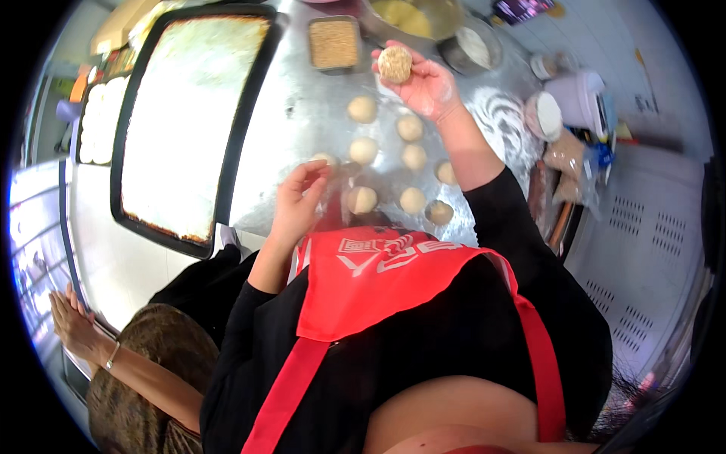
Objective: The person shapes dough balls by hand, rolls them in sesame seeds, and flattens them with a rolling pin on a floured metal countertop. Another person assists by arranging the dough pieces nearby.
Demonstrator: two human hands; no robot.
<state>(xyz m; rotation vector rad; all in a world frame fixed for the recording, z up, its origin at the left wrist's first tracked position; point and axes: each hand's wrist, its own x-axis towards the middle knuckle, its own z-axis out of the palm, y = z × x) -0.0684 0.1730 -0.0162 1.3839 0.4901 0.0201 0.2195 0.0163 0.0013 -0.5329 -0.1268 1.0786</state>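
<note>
My right hand [422,79] holds a round dough ball coated with pale seeds [395,64], up near a square metal tin of seeds [334,42]. My left hand [303,196] hovers at the near left of the metal table, its fingers curled and nothing seen in them; a dough ball [324,159] lies partly hidden just behind its fingertips. Several plain dough balls [363,151] lie in loose rows on the steel tabletop [289,108], between and below my hands.
A large black-rimmed baking tray [227,142] stands at the left. A metal bowl with yellow contents [402,20] and a container of white powder [473,48] are at the back. Flour [502,125] is spread at right, beside a white tub [544,116]. Another person's hands [79,329] are at lower left.
</note>
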